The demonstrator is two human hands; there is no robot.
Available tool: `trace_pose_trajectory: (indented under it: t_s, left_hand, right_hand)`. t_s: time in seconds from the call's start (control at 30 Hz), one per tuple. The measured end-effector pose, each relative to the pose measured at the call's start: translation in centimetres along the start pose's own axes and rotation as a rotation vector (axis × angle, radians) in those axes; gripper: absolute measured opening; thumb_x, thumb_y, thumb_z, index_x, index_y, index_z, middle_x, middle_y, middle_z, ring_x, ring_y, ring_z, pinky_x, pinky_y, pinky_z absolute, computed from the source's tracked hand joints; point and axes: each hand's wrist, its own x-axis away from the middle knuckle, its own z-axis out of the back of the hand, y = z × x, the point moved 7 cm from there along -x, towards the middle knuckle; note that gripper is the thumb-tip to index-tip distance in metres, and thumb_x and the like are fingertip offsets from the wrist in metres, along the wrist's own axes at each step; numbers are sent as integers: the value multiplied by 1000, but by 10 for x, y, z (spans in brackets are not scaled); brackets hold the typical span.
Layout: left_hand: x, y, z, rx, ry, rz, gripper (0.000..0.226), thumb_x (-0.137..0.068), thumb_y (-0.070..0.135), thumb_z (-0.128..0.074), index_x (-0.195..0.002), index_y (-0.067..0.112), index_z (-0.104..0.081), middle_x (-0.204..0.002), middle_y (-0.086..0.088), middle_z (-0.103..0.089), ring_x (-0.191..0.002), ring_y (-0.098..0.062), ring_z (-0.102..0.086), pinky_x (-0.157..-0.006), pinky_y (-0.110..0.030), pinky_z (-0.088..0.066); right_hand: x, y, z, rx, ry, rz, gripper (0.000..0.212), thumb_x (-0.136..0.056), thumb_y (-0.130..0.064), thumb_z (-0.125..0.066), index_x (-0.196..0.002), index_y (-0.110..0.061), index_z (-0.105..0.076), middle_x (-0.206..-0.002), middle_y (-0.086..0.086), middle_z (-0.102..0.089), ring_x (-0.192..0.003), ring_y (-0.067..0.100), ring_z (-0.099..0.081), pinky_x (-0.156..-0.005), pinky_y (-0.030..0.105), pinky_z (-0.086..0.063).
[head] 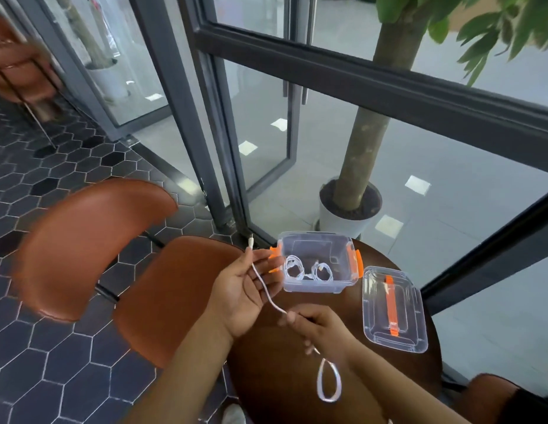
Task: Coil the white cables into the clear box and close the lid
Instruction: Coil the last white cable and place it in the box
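the left hand (245, 289) lay palm up, fingers nearly straight, thumb pinning one end of a white cable (268, 296). the right hand (318, 328) gripped the same cable in curled fingers, a loop hanging below it. the clear box (315, 289) stood open on the bench (282, 377) with two coiled cables (294, 267) inside, its lid (373, 301) just beside it.

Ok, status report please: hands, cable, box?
Left hand holds white cable near plug, right hand grips it lower, loop hanging. Two coils already in clear box. Lid off, beside box; nothing blocks.
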Motion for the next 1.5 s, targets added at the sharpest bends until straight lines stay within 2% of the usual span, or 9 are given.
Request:
trace_pose_trajectory:
  t_s: [0.17,0.33,0.57,0.8,0.93,1.03,1.17,1.37,1.5]
  left_hand:
    - [12,9,11,-242,-32,51,38,-107,29,-37,-110,6,-67,-86,-14,-77,-55,-19,-70,-49,-24,-51]
    - [20,1,3,-534,-116,115,40,-107,24,-37,-109,-1,-67,-93,-24,-76,-71,-30,-74,-60,-32,-57]
    - [13,-7,0,-933,-90,132,39,-107,20,-41,-102,-4,-71,-95,-22,-78,-92,-38,-75,-79,-41,-59]
    - [7,-3,4,-662,141,-60,36,-107,21,-45,-107,-4,-70,-103,-19,-77,-99,-28,-75,-89,-37,-60]
    - [6,-11,-4,-229,86,16,35,-106,19,-41,-111,-5,-66,-91,-17,-73,-88,-25,-68,-86,-39,-58]
    - [8,-14,-15,-15,8,46,33,-105,20,-39,-100,0,-65,-86,-14,-76,-67,-19,-68,-75,-34,-52]
    - [6,-15,-23,42,-7,28,27,-104,15,-39,-95,4,-62,-104,-22,-76,-86,-26,-72,-75,-31,-49]
    - [5,7,-15,283,35,-39,30,-106,22,-41,-87,6,-59,-77,-17,-74,-76,-32,-77,-90,-48,-54]
    - [4,44,-2,335,64,-193,31,-105,26,-42,-85,11,-60,-63,-4,-69,-62,-18,-74,-69,-38,-65]
  right_hand:
    - [-8,20,28,409,-75,-117,34,-96,-54,-54,-86,-27,-73,-80,4,-67,-68,7,-56,-67,22,-44]
    - [-41,-42,46,729,39,-7,36,-102,-31,-55,-66,-33,-51,-68,-9,-55,-68,14,-56,-63,26,-43]
    - [-55,-124,44,541,79,94,32,-90,-36,-71,-68,-14,-66,-67,12,-68,-58,28,-62,-58,35,-49]
    - [-26,-129,35,662,144,145,43,-93,-41,-66,-53,-29,-55,-50,-2,-62,-44,2,-53,-52,17,-37]
    - [-13,-115,21,746,195,139,43,-93,-57,-48,-77,-22,-68,-59,-3,-67,-56,8,-65,-60,34,-55]
    - [-5,-110,18,872,305,186,43,-93,-59,-46,-85,-23,-68,-74,0,-68,-69,17,-60,-61,32,-50]
    - [1,-108,13,966,339,224,31,-101,-47,-45,-114,-27,-66,-81,-3,-47,-78,21,-56,-60,30,-38]
    - [8,-90,21,1026,329,121,26,-98,-47,-48,-104,-27,-63,-95,-3,-61,-90,18,-60,-62,29,-40]
    - [2,-50,35,1097,280,2,23,-96,-45,-53,-103,-27,-67,-100,-5,-69,-98,17,-65,-69,29,-43]
